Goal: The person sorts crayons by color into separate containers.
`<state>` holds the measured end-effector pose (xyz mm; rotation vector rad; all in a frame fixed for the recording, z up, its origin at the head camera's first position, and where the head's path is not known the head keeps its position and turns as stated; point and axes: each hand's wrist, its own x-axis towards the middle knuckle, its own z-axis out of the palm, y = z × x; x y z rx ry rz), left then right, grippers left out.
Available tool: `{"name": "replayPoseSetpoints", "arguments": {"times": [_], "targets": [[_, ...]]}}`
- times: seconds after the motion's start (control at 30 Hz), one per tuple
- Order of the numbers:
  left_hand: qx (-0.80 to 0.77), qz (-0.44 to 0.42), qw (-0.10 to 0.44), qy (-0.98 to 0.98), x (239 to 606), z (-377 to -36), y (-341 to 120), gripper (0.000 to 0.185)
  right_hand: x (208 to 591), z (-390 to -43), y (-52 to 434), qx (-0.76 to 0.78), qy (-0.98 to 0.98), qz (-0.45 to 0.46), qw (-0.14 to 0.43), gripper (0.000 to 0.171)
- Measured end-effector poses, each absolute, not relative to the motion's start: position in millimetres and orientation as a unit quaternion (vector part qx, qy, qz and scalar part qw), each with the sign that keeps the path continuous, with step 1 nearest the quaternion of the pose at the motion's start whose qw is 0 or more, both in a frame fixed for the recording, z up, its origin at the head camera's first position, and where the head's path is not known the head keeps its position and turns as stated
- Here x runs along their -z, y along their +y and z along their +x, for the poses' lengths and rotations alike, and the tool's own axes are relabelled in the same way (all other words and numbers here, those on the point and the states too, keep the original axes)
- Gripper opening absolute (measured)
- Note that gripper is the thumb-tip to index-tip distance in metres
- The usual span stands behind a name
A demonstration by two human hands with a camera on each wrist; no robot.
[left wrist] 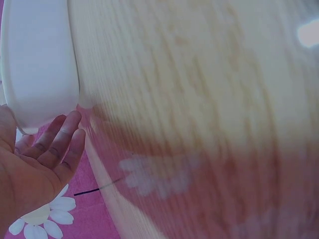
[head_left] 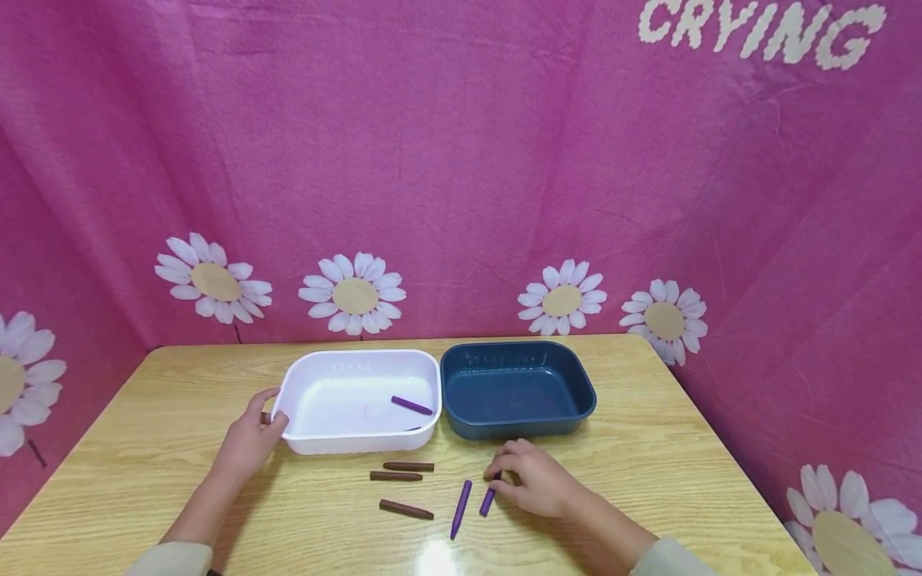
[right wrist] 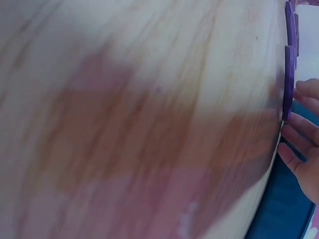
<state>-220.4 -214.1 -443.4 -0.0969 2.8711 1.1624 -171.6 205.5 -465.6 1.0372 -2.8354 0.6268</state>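
Observation:
A white tray (head_left: 317,438) and a dark blue tray (head_left: 517,428) stand side by side on the wooden table (head_left: 144,448). One purple crayon (head_left: 411,406) lies inside the white tray. My left hand (head_left: 270,412) (left wrist: 60,139) rests with relaxed fingers at the white tray's (left wrist: 35,59) near left corner and holds nothing. My right hand (head_left: 500,478) (right wrist: 299,129) pinches the upper end of a purple crayon (head_left: 488,502) (right wrist: 288,74) that lies on the table in front of the blue tray. A second purple crayon (head_left: 461,509) lies just left of it.
Three brown crayons (head_left: 408,466) (head_left: 395,476) (head_left: 406,510) lie on the table in front of the white tray. A pink daisy-print cloth (head_left: 461,200) hangs behind the table and on both sides. The table's right edge (head_left: 727,448) is near the blue tray.

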Motion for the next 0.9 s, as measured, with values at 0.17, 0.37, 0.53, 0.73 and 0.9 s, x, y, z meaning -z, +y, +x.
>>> {"name": "replayPoseSetpoints", "arguments": {"times": [0.17, 0.37, 0.53, 0.73, 0.9], "targets": [[-0.375, -0.032, 0.023, 0.926, 442.7, -220.5, -213.9, 0.057, 466.8, -169.6, 209.1, -0.194, -0.921, 0.336, 0.036, 0.014], [-0.374, -0.035, 0.025, 0.926, 442.1, -220.4, -213.7, 0.057, 468.9, -170.7, 212.6, -0.192, -0.920, 0.341, 0.038, 0.016], [-0.374, -0.033, 0.024, 0.927, 441.8, -219.9, -213.6, 0.057, 469.6, -171.0, 214.5, -0.188, -0.911, 0.363, 0.053, 0.015], [-0.374, -0.032, 0.022, 0.927, 441.7, -219.8, -213.6, 0.057, 467.8, -169.7, 216.0, -0.195, -0.913, 0.358, 0.030, 0.012], [-0.371, -0.031, 0.022, 0.928, 442.1, -219.3, -213.4, 0.057, 467.4, -170.1, 216.8, -0.214, -0.912, 0.350, 0.020, 0.011]]}}
